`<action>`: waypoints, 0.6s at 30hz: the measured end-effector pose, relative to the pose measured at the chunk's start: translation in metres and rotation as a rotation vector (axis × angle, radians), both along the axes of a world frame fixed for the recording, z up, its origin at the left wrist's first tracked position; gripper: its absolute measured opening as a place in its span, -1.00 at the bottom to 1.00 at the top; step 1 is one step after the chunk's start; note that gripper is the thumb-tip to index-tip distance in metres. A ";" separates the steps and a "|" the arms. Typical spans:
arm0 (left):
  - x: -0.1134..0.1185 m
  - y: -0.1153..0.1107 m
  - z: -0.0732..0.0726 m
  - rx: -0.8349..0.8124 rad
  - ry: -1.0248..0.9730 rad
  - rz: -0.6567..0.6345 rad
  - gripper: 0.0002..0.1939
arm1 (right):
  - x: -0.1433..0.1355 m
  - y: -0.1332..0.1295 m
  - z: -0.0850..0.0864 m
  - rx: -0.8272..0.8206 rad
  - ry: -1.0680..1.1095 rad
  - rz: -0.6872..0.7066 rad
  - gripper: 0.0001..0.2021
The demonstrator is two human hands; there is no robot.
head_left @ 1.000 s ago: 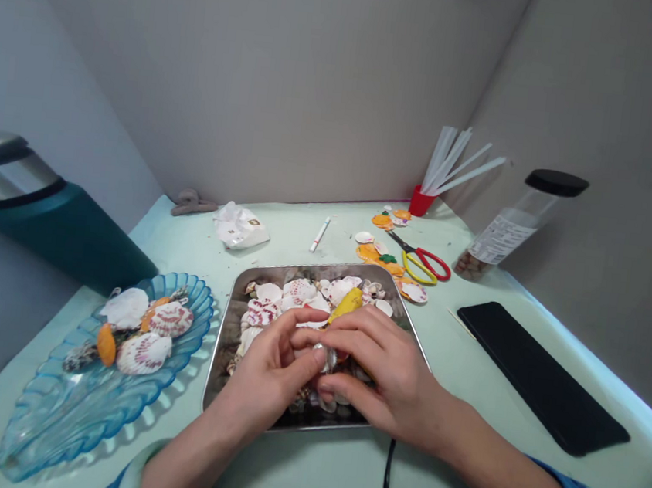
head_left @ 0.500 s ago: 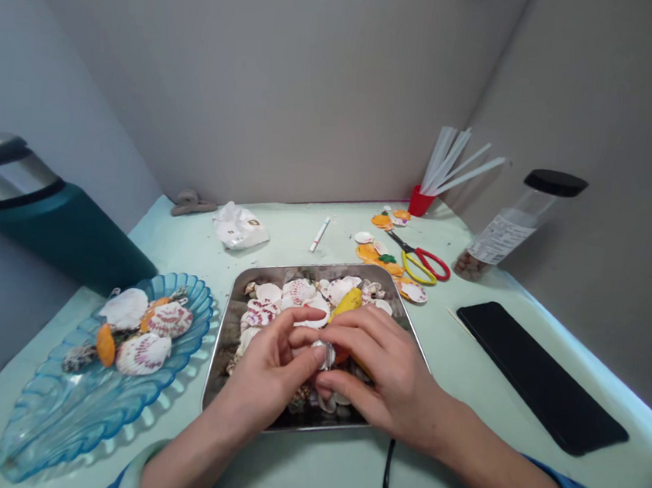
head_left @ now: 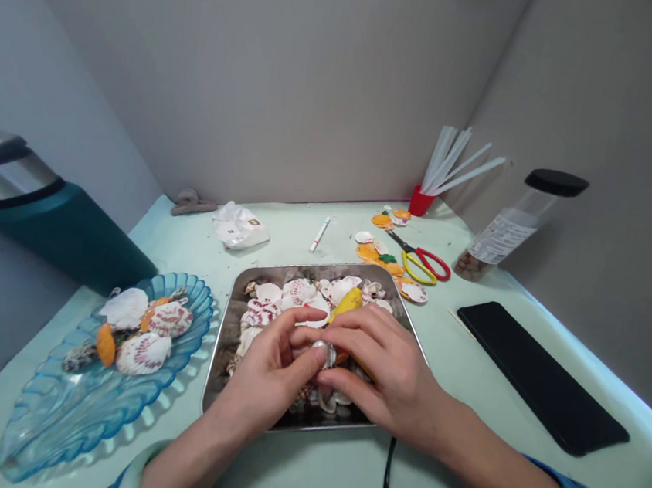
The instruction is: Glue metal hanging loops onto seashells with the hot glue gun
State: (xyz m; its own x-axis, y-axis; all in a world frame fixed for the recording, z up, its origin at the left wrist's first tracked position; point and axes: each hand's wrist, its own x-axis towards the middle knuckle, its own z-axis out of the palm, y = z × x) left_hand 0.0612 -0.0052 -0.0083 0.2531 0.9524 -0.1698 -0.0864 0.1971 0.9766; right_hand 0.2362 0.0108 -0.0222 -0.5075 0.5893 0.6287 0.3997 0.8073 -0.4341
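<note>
Both hands meet over a metal tray filled with shells. A small whitish shell sits between the fingertips. My left hand pinches it from the left, thumb on top. My right hand closes its fingers on it from the right. Just behind the right fingers, a yellow glue gun lies on the shells, partly covered by that hand. White and purple-striped shells show beyond the fingers.
A blue leaf-shaped dish with shells and a green bottle stand left. Scissors, orange shells, a red cup of sticks, a jar and a black slab are right. A marker and plastic bag lie behind.
The small shell has turned slightly between the fingertips. Both hands stay nearly in the same place.
</note>
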 end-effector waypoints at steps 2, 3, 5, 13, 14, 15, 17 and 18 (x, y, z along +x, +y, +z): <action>0.000 0.000 0.003 -0.005 0.006 -0.002 -0.63 | 0.000 0.000 0.000 0.010 0.005 0.010 -0.70; 0.001 0.000 0.005 -0.009 0.012 -0.002 -0.63 | 0.000 0.000 0.001 0.010 0.003 0.013 -0.70; 0.001 0.000 0.008 -0.022 0.019 -0.007 -0.62 | 0.001 0.000 0.001 0.006 -0.005 0.015 -0.71; 0.001 0.001 0.007 -0.033 -0.006 -0.024 -0.59 | 0.000 0.001 0.000 -0.012 -0.003 0.026 -0.76; 0.000 0.001 0.006 -0.033 -0.013 -0.027 -0.58 | 0.000 0.001 0.000 -0.008 0.004 0.030 -0.75; 0.000 0.001 0.005 -0.032 -0.019 -0.028 -0.58 | 0.000 0.001 0.000 -0.004 0.010 0.033 -0.75; -0.001 0.000 0.004 -0.034 -0.028 -0.031 -0.57 | 0.000 0.001 0.000 0.001 0.021 0.036 -0.75; -0.001 0.000 0.003 -0.033 -0.033 -0.033 -0.57 | 0.001 0.001 0.000 0.004 0.027 0.038 -0.75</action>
State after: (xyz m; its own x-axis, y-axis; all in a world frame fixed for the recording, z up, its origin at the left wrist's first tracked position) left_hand 0.0604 -0.0054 -0.0050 0.2901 0.9376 -0.1917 -0.1118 0.2322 0.9662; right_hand 0.2367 0.0122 -0.0217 -0.5120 0.5672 0.6451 0.3568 0.8235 -0.4410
